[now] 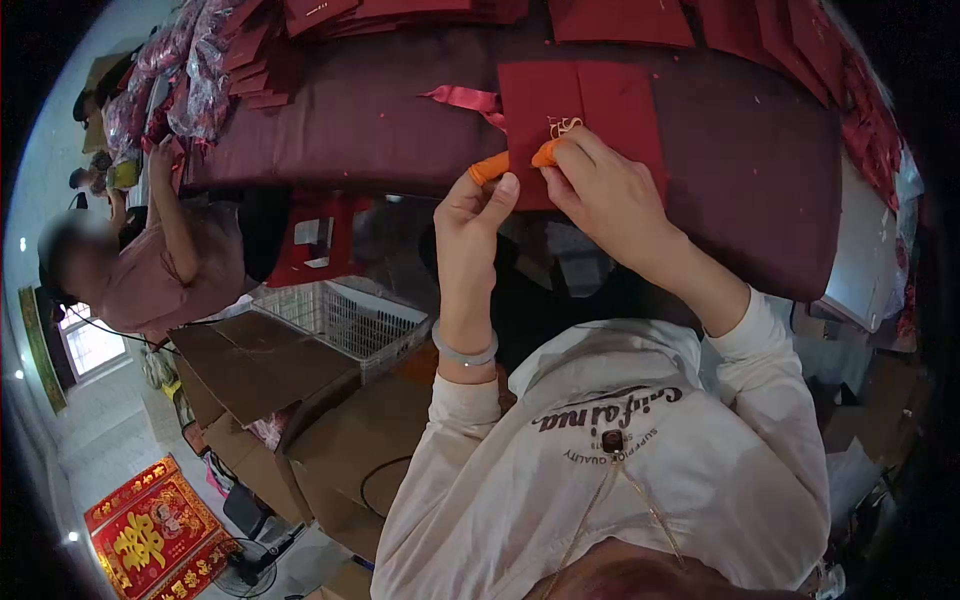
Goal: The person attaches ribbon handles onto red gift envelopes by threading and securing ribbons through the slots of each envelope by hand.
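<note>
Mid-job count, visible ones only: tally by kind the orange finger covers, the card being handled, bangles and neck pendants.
Orange finger covers: 2
Red card: 1
Wrist bangle: 1
Dark pendant: 1
Total: 5

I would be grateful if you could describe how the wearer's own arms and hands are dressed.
Both arms have long off-white fabric sleeves ending on the forearms. The left hand wears a bright orange finger cover, with a pale, rounded bangle at its wrist. The right hand wears a similar orange cover; no bangle shows there.
</note>
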{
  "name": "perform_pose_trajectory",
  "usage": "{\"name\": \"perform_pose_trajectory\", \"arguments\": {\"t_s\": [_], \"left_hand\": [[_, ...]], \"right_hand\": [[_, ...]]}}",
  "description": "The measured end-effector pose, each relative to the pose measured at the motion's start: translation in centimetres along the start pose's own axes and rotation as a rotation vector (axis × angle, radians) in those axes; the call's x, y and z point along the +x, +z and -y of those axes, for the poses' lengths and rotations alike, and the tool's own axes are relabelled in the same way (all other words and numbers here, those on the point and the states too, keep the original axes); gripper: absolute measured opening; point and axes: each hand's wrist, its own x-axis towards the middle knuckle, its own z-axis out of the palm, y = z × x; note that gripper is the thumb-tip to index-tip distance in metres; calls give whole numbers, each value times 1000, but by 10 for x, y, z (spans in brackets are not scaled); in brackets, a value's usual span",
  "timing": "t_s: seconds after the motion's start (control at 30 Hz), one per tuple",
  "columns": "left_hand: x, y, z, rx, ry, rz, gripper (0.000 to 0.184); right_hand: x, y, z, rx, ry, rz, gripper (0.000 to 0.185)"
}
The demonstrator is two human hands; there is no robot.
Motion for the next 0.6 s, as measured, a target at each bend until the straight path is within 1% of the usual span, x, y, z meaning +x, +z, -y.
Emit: {"name": "perform_pose_trajectory", "arguments": {"t_s": [0.07, 0.1, 0.17, 0.3, 0.37, 0.4, 0.47, 0.6], "left_hand": [[1, 0, 1, -4, 19, -5, 23], [1, -1, 2, -2, 22, -11, 23], [0, 1, 2, -3, 23, -18, 23], [1, 1, 1, 11, 18, -17, 22], [1, 0, 2, 32, 21, -7, 21], [1, 0, 2, 39, 27, 8, 20], [1, 0, 1, 44, 37, 25, 20], [0, 1, 2, -35, 43, 4, 19]], "right_hand": [[4, -3, 0, -101, -84, 63, 13], [6, -5, -1, -105, -84, 61, 13], [10, -8, 0, -169, -122, 182, 14], [15, -12, 6, -202, -172, 212, 13], [18, -13, 8, -244, -280, 215, 15], [20, -14, 8, -247, -282, 214, 15], [24, -17, 8, -376, -439, 281, 15], [30, -19, -1, -337, -384, 307, 14]]}}
